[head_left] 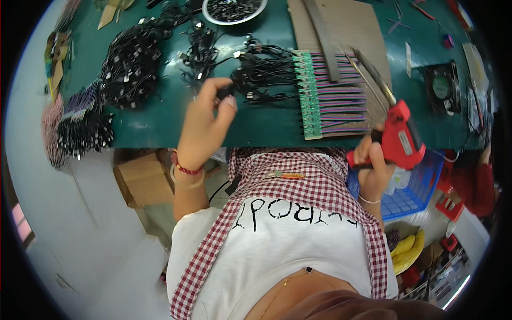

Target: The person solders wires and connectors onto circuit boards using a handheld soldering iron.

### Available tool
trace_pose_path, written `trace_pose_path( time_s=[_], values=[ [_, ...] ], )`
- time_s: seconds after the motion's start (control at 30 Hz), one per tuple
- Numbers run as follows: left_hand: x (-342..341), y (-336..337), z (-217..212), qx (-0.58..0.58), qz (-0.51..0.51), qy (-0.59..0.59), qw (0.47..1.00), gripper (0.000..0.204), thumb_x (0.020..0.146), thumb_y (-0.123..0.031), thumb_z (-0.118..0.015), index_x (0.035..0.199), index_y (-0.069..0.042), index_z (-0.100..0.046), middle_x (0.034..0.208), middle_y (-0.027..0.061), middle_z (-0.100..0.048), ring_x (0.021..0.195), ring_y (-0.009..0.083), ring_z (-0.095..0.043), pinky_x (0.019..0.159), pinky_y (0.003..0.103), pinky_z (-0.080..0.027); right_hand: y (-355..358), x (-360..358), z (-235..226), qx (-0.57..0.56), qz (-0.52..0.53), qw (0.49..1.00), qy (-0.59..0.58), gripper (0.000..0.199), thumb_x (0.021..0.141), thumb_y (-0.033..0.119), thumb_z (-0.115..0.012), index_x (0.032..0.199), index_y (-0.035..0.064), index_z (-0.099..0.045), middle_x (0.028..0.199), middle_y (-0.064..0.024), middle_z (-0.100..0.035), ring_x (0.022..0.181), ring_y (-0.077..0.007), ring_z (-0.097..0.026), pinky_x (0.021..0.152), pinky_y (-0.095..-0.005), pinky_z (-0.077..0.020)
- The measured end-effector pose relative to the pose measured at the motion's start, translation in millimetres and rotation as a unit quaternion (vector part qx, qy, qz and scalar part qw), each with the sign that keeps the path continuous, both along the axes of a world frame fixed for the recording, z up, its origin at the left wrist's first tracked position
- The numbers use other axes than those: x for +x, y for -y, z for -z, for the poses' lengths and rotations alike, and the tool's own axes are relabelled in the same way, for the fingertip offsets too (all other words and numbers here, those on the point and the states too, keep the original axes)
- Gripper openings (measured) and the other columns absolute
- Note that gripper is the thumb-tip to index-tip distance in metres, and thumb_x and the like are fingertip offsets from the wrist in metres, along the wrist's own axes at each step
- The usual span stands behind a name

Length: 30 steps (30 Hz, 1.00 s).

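Bowl [213, 18] of dark connectors; left fingers [226, 98] pinching black cable [256, 80], right fingers [368, 154] around red glue gun [400, 136].

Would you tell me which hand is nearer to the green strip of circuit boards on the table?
Right. The right hand, gripping the red glue gun, is beside the green strip; the left hand is farther, at the black cables.

The left hand [210, 106] pinches a black cable [256, 74] on the green table [160, 122]; the right hand [373, 165] grips a red glue gun [400, 136].
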State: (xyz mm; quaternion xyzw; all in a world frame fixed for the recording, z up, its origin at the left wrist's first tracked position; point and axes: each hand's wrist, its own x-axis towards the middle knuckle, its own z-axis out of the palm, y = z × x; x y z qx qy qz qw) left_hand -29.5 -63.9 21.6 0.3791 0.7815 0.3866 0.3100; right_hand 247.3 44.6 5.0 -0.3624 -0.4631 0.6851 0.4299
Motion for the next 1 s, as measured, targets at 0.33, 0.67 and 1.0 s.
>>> trace_pose_path(
  time_s=[0.33, 0.67, 1.0],
  values=[
    [26, -3, -8, -0.006, 0.161, 0.116, 0.980, 0.023, 0.089, -0.007, -0.048, 0.110, 0.002, -0.049, 0.075, -0.0006, -0.051, 0.065, 0.0046, -0.041, 0.057, 0.019, -0.034, -22, -67, -28, 0.009, -0.074, 0.997, 0.000, 0.030, 0.082, 0.001, -0.061, 0.110, -0.0053, -0.052, 0.099, -0.0143, -0.063, 0.093, -0.0206, -0.062, 0.080, -0.0299, -0.0498],
    [33, -15, 15, 0.194, 0.351, -0.026, 0.916, 0.021, 0.089, -0.012, -0.050, 0.103, 0.003, -0.054, 0.077, 0.0028, -0.058, 0.069, 0.0080, -0.054, 0.064, 0.022, -0.045, -18, -58, -19, -0.014, -0.108, 0.993, 0.050, 0.045, 0.073, -0.004, -0.068, 0.113, -0.0005, -0.048, 0.084, -0.0098, -0.061, 0.079, -0.0170, -0.059, 0.070, -0.0286, -0.0475],
    [86, -47, 20, 0.174, 0.164, 0.190, 0.952, 0.011, 0.079, -0.005, -0.058, 0.087, 0.000, -0.052, 0.074, 0.0074, -0.058, 0.060, 0.0161, -0.055, 0.056, 0.026, -0.045, -6, -54, -23, 0.064, -0.054, 0.990, 0.112, 0.017, 0.082, 0.002, -0.064, 0.097, 0.0000, -0.059, 0.083, -0.0017, -0.062, 0.073, -0.0100, -0.058, 0.067, -0.0239, -0.0479]
  ],
)
